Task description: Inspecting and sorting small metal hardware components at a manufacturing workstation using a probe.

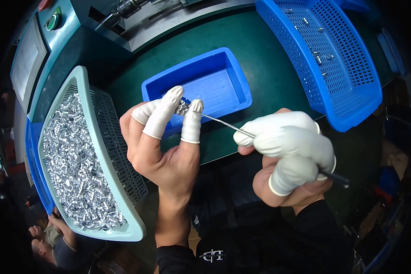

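White finger cots cover several fingers of both my hands. Pinched between the thumb and fingers of my left hand (162, 137) is a small shiny metal part (182, 107), partly hidden by the fingertips. My right hand (290, 157) is closed around a thin metal rod tool (226, 123) with a dark handle end (335, 177) sticking out behind. The tool's tip reaches the metal part or the left thumb beside it; I cannot tell which it touches. Both hands are over the near edge of a blue plastic bin (205, 86), whose visible floor holds nothing.
At the left, a pale green basket (83, 118) is heaped with small metal parts (77, 169). A blue perforated basket (347, 100) at the right holds several parts. Behind the green worktop (265, 59) stands a machine with a chuck (128, 7). A person (61, 242) is at lower left.
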Demonstrator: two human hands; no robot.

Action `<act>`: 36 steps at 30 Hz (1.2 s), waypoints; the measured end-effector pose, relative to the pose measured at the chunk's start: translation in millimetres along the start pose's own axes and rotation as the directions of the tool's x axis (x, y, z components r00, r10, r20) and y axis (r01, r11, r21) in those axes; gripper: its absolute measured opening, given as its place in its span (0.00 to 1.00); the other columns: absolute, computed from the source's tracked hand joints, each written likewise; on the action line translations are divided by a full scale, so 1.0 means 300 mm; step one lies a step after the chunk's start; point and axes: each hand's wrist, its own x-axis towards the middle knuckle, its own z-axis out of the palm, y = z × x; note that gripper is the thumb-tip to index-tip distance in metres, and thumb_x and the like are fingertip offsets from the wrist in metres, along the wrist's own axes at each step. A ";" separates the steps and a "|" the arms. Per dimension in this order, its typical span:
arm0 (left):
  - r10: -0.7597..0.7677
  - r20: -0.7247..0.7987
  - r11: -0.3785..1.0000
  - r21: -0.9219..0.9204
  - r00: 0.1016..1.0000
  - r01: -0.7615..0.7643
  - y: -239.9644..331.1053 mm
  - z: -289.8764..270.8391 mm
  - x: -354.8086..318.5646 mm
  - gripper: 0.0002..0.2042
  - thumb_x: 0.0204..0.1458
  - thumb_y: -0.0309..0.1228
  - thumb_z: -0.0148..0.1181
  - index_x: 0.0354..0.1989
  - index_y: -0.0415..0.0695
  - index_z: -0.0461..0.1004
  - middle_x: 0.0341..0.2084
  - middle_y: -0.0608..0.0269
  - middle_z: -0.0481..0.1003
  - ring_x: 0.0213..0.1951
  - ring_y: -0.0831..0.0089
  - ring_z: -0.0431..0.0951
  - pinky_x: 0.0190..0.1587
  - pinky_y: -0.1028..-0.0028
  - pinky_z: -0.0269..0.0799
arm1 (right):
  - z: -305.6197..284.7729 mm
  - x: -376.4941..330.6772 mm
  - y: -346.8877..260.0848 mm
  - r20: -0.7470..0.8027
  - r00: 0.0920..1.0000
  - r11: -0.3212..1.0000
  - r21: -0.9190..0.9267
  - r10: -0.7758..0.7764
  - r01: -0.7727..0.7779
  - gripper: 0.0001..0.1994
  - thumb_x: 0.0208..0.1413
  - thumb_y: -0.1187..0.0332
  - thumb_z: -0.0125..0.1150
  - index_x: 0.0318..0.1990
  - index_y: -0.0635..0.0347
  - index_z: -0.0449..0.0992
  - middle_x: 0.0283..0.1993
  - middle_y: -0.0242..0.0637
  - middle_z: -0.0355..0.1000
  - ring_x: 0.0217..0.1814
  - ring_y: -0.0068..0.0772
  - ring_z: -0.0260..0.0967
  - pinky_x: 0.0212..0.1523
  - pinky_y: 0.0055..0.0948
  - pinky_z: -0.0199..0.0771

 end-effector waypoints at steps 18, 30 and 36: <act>-0.033 -0.084 0.999 -0.016 0.996 0.031 -0.003 -0.010 -0.017 0.16 0.33 0.19 0.71 0.36 0.42 0.80 0.28 0.64 0.76 0.34 0.69 0.71 0.39 0.74 0.67 | 0.003 -0.045 -0.025 0.202 0.946 0.922 0.244 0.254 -0.300 0.21 0.52 0.68 0.58 0.53 0.68 0.65 0.47 0.53 0.67 0.42 0.46 0.74 0.39 0.36 0.79; -0.045 -0.088 0.998 -0.041 0.995 0.041 -0.002 -0.012 -0.017 0.17 0.33 0.19 0.71 0.36 0.42 0.80 0.29 0.63 0.77 0.34 0.69 0.71 0.39 0.74 0.67 | -0.006 -0.015 -0.007 0.261 0.957 0.976 0.144 0.125 -0.167 0.25 0.51 0.70 0.58 0.55 0.72 0.61 0.47 0.56 0.69 0.45 0.46 0.74 0.44 0.36 0.78; 0.046 -0.021 0.999 -0.008 0.999 -0.046 0.008 -0.019 0.006 0.17 0.34 0.19 0.70 0.37 0.42 0.80 0.34 0.58 0.79 0.43 0.61 0.75 0.45 0.71 0.68 | 0.079 -0.013 0.001 -0.068 0.997 0.997 0.062 -0.033 0.037 0.15 0.53 0.67 0.54 0.43 0.72 0.72 0.42 0.52 0.73 0.39 0.46 0.76 0.40 0.36 0.78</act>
